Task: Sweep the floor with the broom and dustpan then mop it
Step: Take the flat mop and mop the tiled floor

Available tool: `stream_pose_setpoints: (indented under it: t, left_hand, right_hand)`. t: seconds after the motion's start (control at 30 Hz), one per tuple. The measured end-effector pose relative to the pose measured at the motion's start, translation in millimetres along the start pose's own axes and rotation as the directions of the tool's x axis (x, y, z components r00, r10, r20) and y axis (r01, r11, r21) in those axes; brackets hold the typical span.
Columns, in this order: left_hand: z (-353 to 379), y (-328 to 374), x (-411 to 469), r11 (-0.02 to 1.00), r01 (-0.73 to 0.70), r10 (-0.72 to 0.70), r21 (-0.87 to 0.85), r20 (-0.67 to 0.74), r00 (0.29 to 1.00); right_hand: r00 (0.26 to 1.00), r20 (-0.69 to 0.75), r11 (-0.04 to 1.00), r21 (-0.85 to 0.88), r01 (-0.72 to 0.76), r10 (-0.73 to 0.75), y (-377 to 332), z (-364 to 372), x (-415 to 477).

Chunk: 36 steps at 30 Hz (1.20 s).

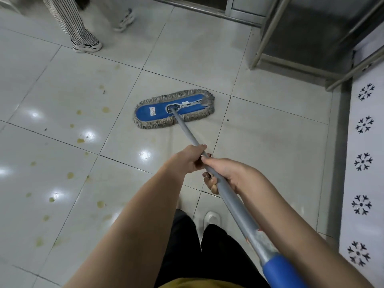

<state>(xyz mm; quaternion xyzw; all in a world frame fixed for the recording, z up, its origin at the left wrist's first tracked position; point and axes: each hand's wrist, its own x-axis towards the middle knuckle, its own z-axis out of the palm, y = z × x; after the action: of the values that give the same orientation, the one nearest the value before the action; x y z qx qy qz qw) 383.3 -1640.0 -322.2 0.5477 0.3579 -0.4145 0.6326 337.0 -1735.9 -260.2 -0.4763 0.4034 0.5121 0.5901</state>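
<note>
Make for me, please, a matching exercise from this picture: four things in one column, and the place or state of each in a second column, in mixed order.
1. mop head
2. yellow stains
3. left hand
4. blue grip

A. on the floor, left of the mop head
B. at the near end of the handle
C. flat on the floor, grey fringe around it
D. holds the handle, ahead of the right hand

Pairs: 1-C, 2-A, 3-D, 4-B.
</note>
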Motion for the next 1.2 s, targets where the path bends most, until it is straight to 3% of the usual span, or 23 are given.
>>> stream_pose_setpoints:
  t: [0.43,0.63,0.8,1.2]
  left_hand:
    - [-110.4,105.8,53.1,0.999,-0.004,0.006,0.033,-0.048,0.999]
    - [-131.8,124.9,61.2,0.993,0.011,-0.015,-0.116,-0.033,0.999]
    - [-141.8,108.3,51.1,0.973,0.039,-0.044,-0.228,-0.018,0.999]
    - [-152.3,0.2,-20.0,0.999,0.022,-0.021,-0.047,0.036,0.999]
  right_hand:
    - [0.999,0.018,0.986,0.165,0.036,-0.039,-97.3,115.6,57.7]
    - [0.993,0.072,0.964,0.256,0.071,-0.092,-116.6,144.2,72.4]
    - [0.989,0.087,0.927,0.366,0.082,-0.122,-94.4,160.1,74.5]
    - [0.982,0.107,0.898,0.431,0.095,-0.155,33.4,176.4,46.8]
